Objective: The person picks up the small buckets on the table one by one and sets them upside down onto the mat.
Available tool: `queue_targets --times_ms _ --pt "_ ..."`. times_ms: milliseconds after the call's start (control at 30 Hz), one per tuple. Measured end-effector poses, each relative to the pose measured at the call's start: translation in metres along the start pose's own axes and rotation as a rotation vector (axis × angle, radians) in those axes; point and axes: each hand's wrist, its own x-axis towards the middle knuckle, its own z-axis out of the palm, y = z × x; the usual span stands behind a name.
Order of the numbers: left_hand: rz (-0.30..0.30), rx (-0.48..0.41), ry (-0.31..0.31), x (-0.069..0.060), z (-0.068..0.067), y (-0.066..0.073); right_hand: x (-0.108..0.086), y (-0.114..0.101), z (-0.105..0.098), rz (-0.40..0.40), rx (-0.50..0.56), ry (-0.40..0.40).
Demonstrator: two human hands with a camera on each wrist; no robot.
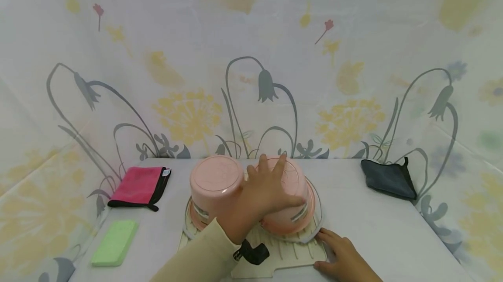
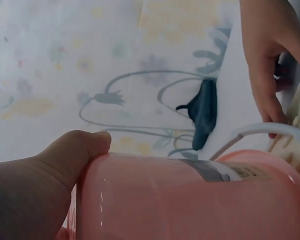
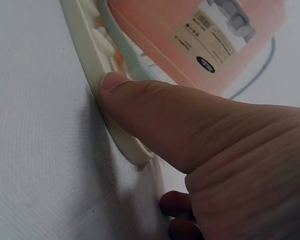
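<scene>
Two pink buckets stand upside down side by side on a cream ribbed draining tray [image 1: 280, 256]. My left hand [image 1: 263, 188] reaches across and grips the upturned base of the right bucket [image 1: 291, 175], fingers spread over it. In the left wrist view its thumb [image 2: 92, 142] bends over the rim of that base. Beside the hand is the left bucket [image 1: 216, 173]. My right hand [image 1: 343, 256] holds the tray's front right corner, close to the bucket's grey handle [image 2: 270, 127]. The right wrist view shows its thumb [image 3: 140, 100] on the tray's rim; its other fingers are mostly hidden.
On the left of the white table lie a folded pink cloth [image 1: 137, 186] with black edging and a light green sponge [image 1: 115, 242]. A dark folded cloth [image 1: 389, 179] lies at the back right. Behind the table hangs a flower-patterned curtain [image 1: 251, 33].
</scene>
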Motion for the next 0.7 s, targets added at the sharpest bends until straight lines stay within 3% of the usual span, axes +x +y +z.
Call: queue_targets --times_ms 167,267,467,700 --pt "-0.033 -0.001 -0.029 0.005 0.0 0.004 -0.003 0.005 0.003 -0.097 -0.087 0.053" --pt "-0.041 0.002 -0.052 0.007 0.0 0.005 -0.005 0.007 0.006 -0.117 -0.106 0.064" --pt "-0.028 -0.009 -0.074 0.014 0.001 0.006 -0.006 0.004 0.005 -0.02 -0.02 0.009" --pt "-0.031 0.013 -0.088 0.024 0.003 0.007 -0.005 0.0 0.001 0.031 0.03 -0.018"
